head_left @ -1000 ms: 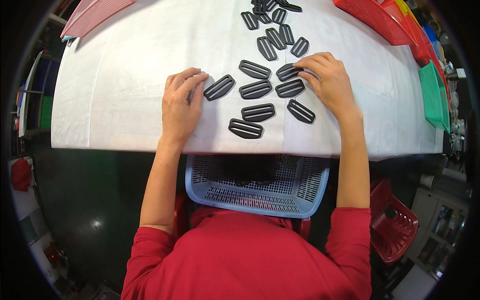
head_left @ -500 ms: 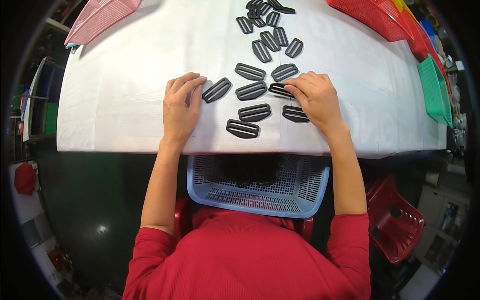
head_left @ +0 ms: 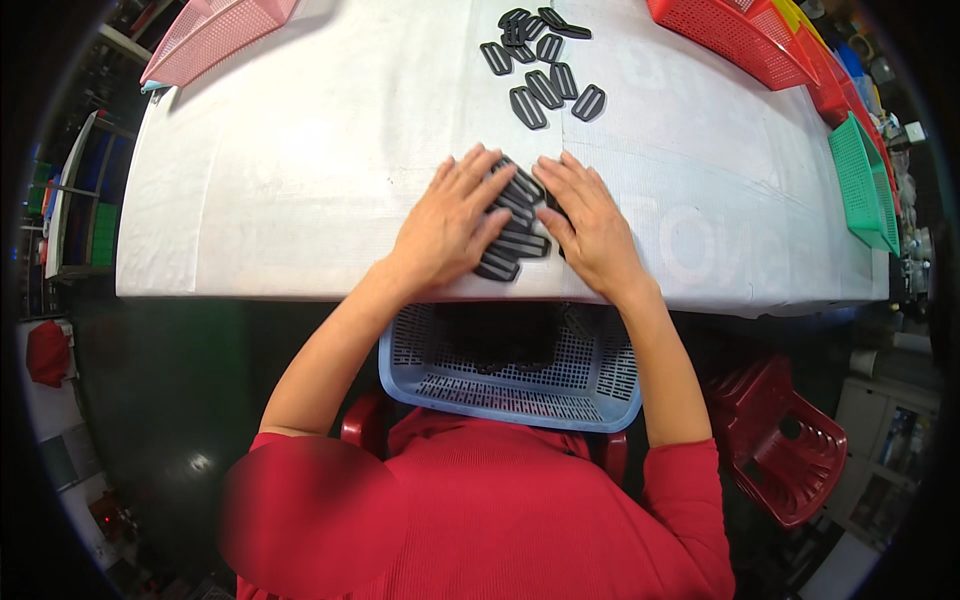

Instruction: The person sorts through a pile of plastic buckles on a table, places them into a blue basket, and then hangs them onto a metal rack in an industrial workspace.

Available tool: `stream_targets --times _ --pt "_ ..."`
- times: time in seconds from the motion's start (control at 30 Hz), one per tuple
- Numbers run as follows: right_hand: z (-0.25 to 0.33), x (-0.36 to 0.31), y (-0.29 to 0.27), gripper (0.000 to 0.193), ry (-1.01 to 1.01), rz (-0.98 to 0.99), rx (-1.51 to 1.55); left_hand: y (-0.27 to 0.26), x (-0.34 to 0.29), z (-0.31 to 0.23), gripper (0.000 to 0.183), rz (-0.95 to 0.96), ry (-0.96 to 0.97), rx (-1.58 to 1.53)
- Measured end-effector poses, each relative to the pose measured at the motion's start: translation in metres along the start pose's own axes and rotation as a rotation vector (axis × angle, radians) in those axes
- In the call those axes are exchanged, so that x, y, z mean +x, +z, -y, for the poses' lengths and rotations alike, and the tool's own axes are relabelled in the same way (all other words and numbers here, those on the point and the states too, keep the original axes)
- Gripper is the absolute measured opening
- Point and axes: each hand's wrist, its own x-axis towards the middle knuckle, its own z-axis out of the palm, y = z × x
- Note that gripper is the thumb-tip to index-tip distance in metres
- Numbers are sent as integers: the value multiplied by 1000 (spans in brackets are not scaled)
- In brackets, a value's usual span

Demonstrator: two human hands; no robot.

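Note:
Several black plastic slide buckles (head_left: pixel 522 241) are bunched together between my two hands near the table's front edge. My left hand (head_left: pixel 447 222) lies over their left side, fingers stretched out and partly covering them. On the other side, my right hand (head_left: pixel 592 228) is spread with its fingers pointing up the table. A dark edge, probably of a buckle, shows beside its thumb; the rest is hidden. Further up the table lie more loose slide buckles (head_left: pixel 527 108), some overlapping.
Below the table edge, a blue plastic basket (head_left: pixel 505 412) in front of my body holds dark items. A pink basket (head_left: pixel 215 40) is at the far left. Red (head_left: pixel 735 45) and green (head_left: pixel 862 185) baskets line the right side. A dark red chair (head_left: pixel 785 445) stands at right.
Both hands have come inward, and the near buckles that lay spread out are now gathered between them. My right fingers have let go of their pinch. The far buckles look unmoved.

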Motion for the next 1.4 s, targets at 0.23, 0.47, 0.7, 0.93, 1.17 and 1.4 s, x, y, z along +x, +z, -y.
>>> stream_targets --times 0.23,0.47,0.7,0.93,1.17,1.4 --pt "49 -64 -23 41 -8 158 205 -18 -57 -39 42 185 109 -363" --pt "15 -28 -51 30 -61 13 261 -53 -15 -25 22 79 -17 -600" --pt "-135 155 -25 57 184 -196 -48 -11 76 40 47 -170 9 -74" --pt "-101 243 20 64 373 158 -278 -11 76 44 78 -82 -38 -66" --pt "-53 176 32 44 -26 111 -249 -20 65 46 101 -140 -4 -42" --pt "-13 91 8 43 -169 200 -109 0 37 30 89 -24 -29 63"
